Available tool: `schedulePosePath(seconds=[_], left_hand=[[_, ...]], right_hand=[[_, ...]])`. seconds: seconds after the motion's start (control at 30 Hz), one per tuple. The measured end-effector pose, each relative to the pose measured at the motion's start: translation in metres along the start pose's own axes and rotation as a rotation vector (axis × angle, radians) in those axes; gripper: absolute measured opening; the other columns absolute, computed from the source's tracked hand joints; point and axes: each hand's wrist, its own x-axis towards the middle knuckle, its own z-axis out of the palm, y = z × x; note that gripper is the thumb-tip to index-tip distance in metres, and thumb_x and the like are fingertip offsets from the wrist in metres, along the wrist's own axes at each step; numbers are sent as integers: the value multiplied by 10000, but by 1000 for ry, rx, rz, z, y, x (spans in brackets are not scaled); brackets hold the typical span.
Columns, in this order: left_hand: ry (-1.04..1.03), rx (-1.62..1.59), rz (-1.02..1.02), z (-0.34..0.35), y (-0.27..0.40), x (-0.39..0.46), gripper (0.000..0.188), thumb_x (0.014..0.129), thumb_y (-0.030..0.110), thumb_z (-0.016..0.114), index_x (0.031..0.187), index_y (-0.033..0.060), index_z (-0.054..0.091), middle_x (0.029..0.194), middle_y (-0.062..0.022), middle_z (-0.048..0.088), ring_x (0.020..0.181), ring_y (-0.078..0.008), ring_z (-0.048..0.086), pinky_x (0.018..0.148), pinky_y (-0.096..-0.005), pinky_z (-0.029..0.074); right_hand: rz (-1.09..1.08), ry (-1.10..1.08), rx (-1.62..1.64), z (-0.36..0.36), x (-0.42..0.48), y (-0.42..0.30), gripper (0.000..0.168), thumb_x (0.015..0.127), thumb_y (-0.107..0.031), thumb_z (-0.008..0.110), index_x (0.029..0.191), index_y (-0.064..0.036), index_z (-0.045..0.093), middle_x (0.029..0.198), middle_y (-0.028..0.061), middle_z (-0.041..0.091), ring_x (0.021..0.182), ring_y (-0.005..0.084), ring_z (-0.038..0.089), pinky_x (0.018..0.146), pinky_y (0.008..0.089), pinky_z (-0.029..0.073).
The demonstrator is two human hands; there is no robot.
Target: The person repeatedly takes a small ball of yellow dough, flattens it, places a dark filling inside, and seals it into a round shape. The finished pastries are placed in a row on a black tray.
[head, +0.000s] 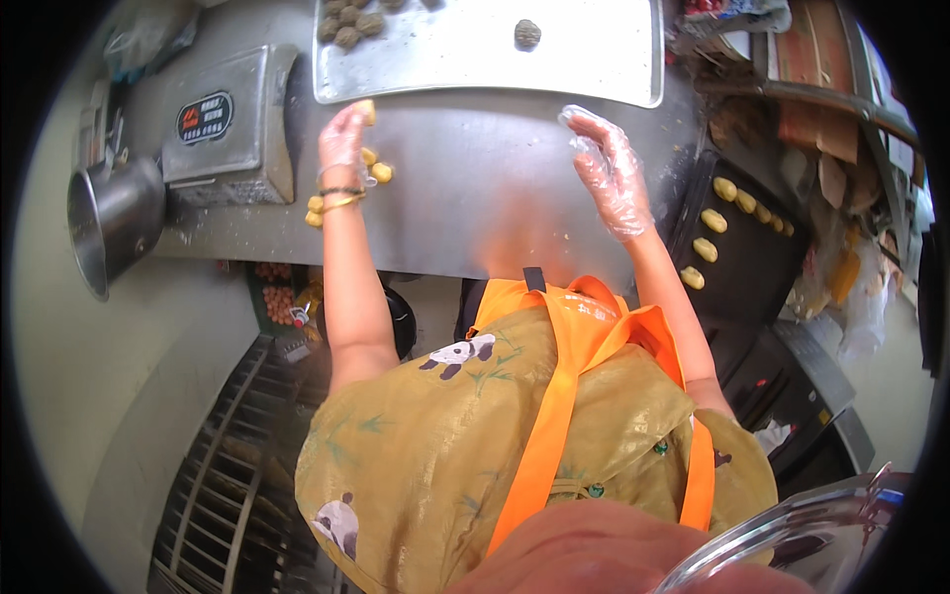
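Observation:
My left hand point(344, 141), in a clear plastic glove, holds a small piece of pale yellow dough point(367, 113) at its fingertips, just below the metal tray's near edge. More yellow dough pieces point(381, 172) lie on the steel table beside that wrist, some to its right and some to its left. My right hand point(608, 169), gloved too, is over the table's right part with fingers parted and nothing seen between them. Beyond both hands, the light metal tray point(475, 74) bears a cluster of dark brown balls point(369, 24) at the left and a single brown ball point(528, 33) at the right.
A covered metal scale-like box point(223, 126) and a steel pot point(122, 215) stand at the left. A dark baking tray point(749, 275) with several shaped dough pieces point(714, 220) is at the right. Shelving with a cardboard box point(813, 52) rises beyond it.

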Motion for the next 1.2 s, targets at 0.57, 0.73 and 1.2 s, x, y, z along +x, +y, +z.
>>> schedulePosePath(seconds=[0.57,0.73,1.2], left_hand=[[-417,388,1022,134,179,-249,179,899,203,723,967,52,656,780,-55,610,646,-180,617,598,-308,508],[-522,493,1401,159,160,-282,97,836,72,707,919,43,664,867,-123,657,699,-317,648,625,-376,534],[-844,-1009,139,173,161,-308,590,1104,428,269,1517,11,324,1544,-192,374,1433,-269,380,1196,-422,307]], right_hand=[[-19,-219,1298,-15,-8,-95,1110,800,-820,569,1556,-81,232,1522,130,364,1367,293,388,1138,506,309],[-63,-281,1401,-35,-36,-83,1034,890,-720,514,1596,-54,155,1617,170,274,1470,320,299,1185,541,232],[-707,140,-6,-70,-71,-145,851,979,-662,294,1558,-38,298,1616,212,273,1510,376,203,1228,492,106]])
